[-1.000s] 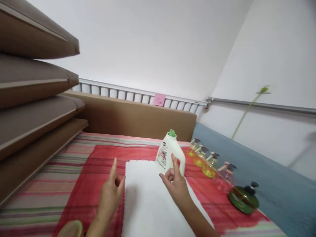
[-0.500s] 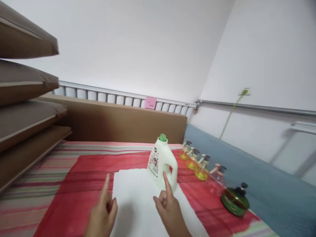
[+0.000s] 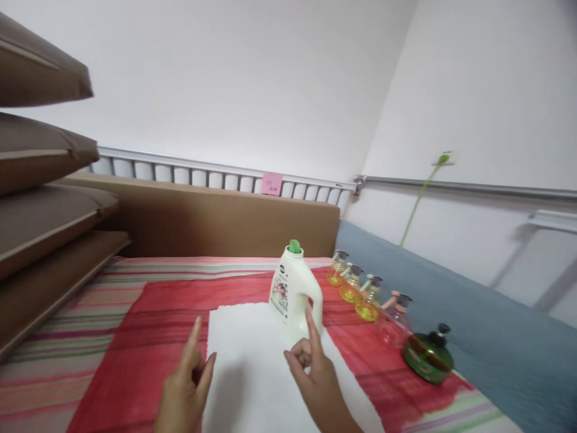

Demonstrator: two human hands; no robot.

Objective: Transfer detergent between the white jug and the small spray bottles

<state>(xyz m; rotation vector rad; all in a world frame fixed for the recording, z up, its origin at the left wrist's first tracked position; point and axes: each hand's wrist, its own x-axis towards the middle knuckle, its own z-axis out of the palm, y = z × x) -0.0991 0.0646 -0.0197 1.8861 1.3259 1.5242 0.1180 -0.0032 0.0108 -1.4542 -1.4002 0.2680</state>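
We see a big white wall (image 3: 225, 78), and below it a cloth with stripes (image 3: 90, 328). A long brown board (image 3: 225, 219) stands at the back. Brown cushions (image 3: 40, 207) are piled up on the left. On the stripes lies a red cloth (image 3: 166, 325), and on that a white sheet (image 3: 246, 361). The white jug (image 3: 293, 288) stands at the far right corner of the sheet, with its handle to the right.

Our left hand (image 3: 183, 388) is near the sheet's left edge, thumb and pointing finger spread apart. Our right hand (image 3: 318, 382) is spread the same way, its other fingers curled. Its fingertip is in front of the jug's handle; we cannot tell if they touch. A green bottle (image 3: 428, 358) and four small pump bottles (image 3: 367, 307) make a row on the right. The pink note (image 3: 271, 183) is behind the board.
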